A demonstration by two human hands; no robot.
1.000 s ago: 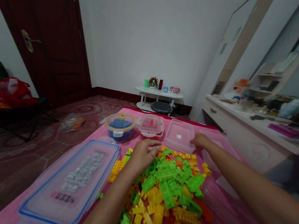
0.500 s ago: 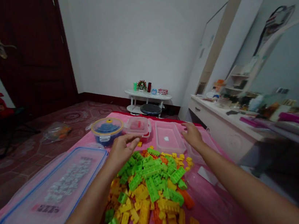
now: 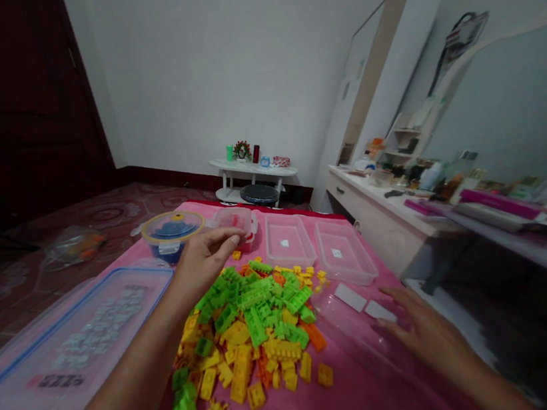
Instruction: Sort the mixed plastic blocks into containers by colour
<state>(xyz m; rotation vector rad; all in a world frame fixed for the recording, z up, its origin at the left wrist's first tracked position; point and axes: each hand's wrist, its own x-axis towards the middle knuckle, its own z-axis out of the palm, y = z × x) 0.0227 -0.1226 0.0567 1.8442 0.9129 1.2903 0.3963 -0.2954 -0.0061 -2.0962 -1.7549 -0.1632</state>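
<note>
My left hand (image 3: 204, 258) hovers above the far left side of a heap of toy building bricks, in front of a clear container with red clips (image 3: 236, 222). Its fingers stretch forward with the thumb close beneath them, and nothing shows in them. Green bricks (image 3: 253, 302) lie on top of the heap, yellow bricks (image 3: 242, 370) toward the near side, a few orange ones (image 3: 313, 335) between. My right hand (image 3: 423, 323) is open, thumb and fingers apart, beside two white cards (image 3: 350, 297) on the pink cloth. It appears to hold nothing.
Two clear trays (image 3: 288, 240) (image 3: 345, 253) stand behind the heap. A round blue tub with a yellow-rimmed lid (image 3: 173, 231) is at the back left. A large blue-edged lid (image 3: 104, 335) lies left. A cluttered dresser (image 3: 379, 204) borders the right.
My right hand has drawn back toward me from the right-hand tray to beside the white cards, uncovering that tray. My left hand stays near the heap's far side. The view has turned right.
</note>
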